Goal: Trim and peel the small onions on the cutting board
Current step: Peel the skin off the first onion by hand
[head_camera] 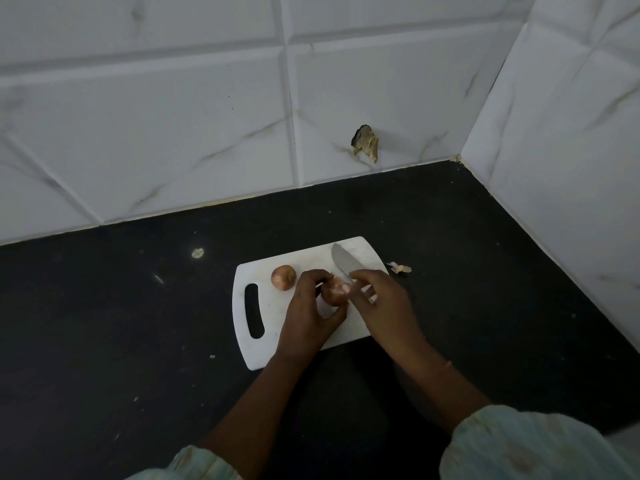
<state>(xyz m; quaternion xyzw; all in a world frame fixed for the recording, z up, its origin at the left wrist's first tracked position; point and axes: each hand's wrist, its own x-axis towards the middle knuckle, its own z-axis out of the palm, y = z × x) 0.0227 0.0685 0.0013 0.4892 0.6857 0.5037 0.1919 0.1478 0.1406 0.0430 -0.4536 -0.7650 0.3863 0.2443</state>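
A white cutting board [263, 355] with a handle slot lies on the black counter. My left hand [308, 313] grips a small brown onion [334, 292] just above the board, its cut end pale. My right hand [381, 303] holds a knife [339, 259]; the blade points away from me and its edge meets the onion's top. A second small onion [283, 277], still in its brown skin, sits on the board to the left of my left hand.
A scrap of onion peel [400, 268] lies on the counter [138, 323] just right of the board. White tiled walls [173, 133] close the back and right sides, meeting at a corner. A brown broken patch [365, 143] marks the back wall.
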